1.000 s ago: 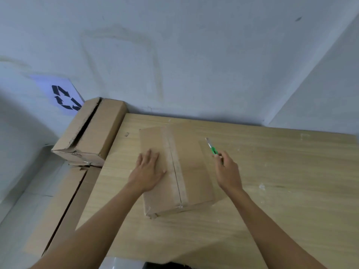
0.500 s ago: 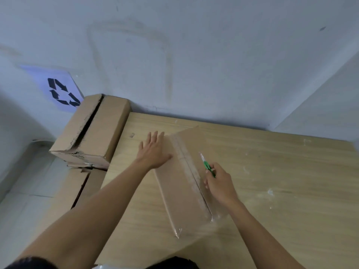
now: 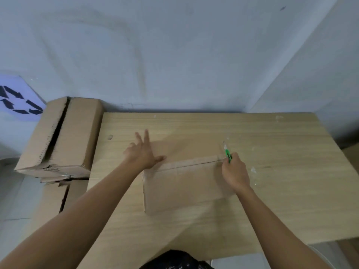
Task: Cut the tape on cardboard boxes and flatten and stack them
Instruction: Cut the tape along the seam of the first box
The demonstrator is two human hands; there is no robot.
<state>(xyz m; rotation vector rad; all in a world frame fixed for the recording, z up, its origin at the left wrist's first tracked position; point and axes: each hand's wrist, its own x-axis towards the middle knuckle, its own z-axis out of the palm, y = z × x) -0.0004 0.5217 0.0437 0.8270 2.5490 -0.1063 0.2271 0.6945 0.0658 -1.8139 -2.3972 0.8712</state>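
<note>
Tape-cutting step: my left grip [image 3: 144, 154], fingers spread flat, steadies the box [image 3: 184, 185] midway between the side edges of the desk [image 3: 281, 200] while my right grip [image 3: 235, 173], clamped on the green cutter [image 3: 227, 155], sits at the right end of the tape [image 3: 194, 163]; next, draw the blade leftward.

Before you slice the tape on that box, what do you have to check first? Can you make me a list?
1. The box lies flat on the table: ok.
2. The left hand presses on the box to steady it: ok.
3. The left thumb is well away from the tape: not ok. It lies close to the tape's left end, where a cut might run.
4. The right hand grips the green cutter: ok.
5. The blade is out and sits on the tape's right end: cannot tell, too blurred.
</note>
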